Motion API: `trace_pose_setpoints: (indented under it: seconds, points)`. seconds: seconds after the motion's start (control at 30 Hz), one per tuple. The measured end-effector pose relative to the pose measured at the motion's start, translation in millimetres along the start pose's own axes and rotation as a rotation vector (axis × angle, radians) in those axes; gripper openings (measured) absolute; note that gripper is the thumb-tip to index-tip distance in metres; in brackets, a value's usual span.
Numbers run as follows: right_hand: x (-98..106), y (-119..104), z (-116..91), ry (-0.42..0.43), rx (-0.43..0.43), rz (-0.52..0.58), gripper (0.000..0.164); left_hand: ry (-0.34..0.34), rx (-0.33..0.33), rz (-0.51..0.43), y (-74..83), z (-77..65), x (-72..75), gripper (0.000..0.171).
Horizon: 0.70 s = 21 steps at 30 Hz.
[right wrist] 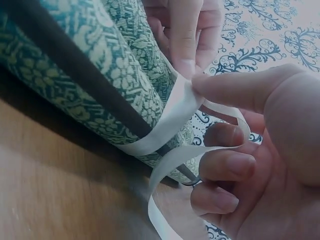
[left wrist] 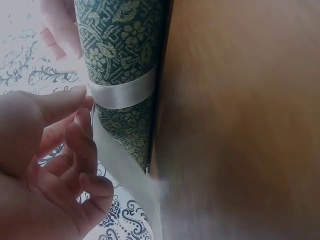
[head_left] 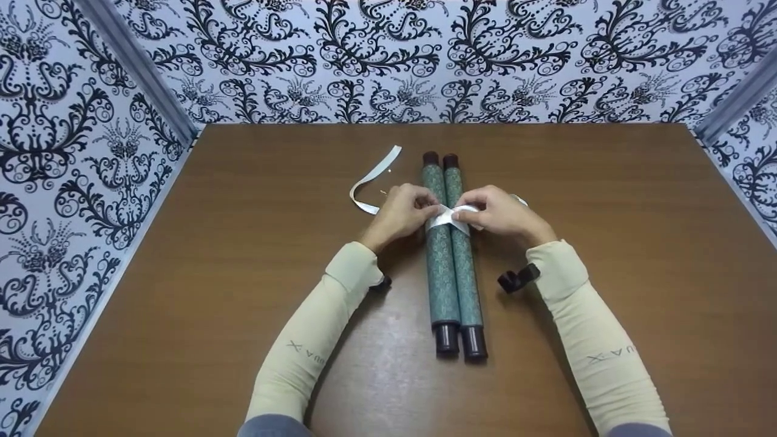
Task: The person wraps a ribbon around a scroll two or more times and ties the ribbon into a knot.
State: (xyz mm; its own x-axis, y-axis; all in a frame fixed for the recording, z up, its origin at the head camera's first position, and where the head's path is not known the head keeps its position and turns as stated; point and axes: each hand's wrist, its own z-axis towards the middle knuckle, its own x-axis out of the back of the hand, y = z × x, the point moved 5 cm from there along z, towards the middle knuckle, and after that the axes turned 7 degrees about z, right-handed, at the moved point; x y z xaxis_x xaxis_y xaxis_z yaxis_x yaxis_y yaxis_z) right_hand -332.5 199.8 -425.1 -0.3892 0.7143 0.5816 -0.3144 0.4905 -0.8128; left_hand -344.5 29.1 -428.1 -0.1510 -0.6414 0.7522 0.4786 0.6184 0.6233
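Observation:
Two green floral-patterned scrolls, a left one (head_left: 442, 279) and a right one (head_left: 466, 279), lie side by side on the table, dark knobs at their ends. A white ribbon (head_left: 441, 217) wraps around both near the middle and crosses on top. My left hand (head_left: 397, 213) pinches the ribbon between thumb and forefinger at the left scroll. From the other side, my right hand (head_left: 502, 212) pinches it too; in the right wrist view a loop of ribbon (right wrist: 175, 156) passes over its curled fingers. The two hands' fingertips are close together above the scrolls.
A loose ribbon tail (head_left: 367, 182) curves over the wooden table (head_left: 255, 200) to the left of the scrolls. Black camera mounts, such as the right one (head_left: 518, 279), sit at both wrists. Patterned walls (head_left: 388, 60) border the table at the back and sides.

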Motion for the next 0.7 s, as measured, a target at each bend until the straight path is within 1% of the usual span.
trace_pose_setpoints:
  seconds: [0.07,0.2,0.27,0.4,0.53,0.7]
  points:
    - [1.3,-0.9,-0.8,-0.008,0.009,0.001,0.014,-0.027,-0.007,-0.016,0.9,0.2,-1.1,0.012]
    - [3.1,-5.1,-2.1,-0.022,0.03,0.001,0.014,-0.12,-0.004,-0.082,1.8,-0.6,-4.4,0.017]
    - [3.3,-7.3,-2.5,-0.029,0.033,0.007,0.014,-0.167,-0.003,-0.111,2.5,-1.0,-6.2,0.017]
    - [3.6,-8.9,-2.6,-0.028,0.04,0.02,0.015,-0.238,-0.016,-0.126,4.6,-1.6,-9.0,0.014]
    - [3.7,-6.2,-1.9,-0.023,0.048,0.007,0.014,-0.275,-0.035,-0.119,7.6,-2.9,-10.6,0.013]
    - [3.3,-2.3,-1.2,-0.025,0.035,-0.01,0.014,-0.284,-0.065,-0.065,12.8,-4.5,-12.1,0.018]
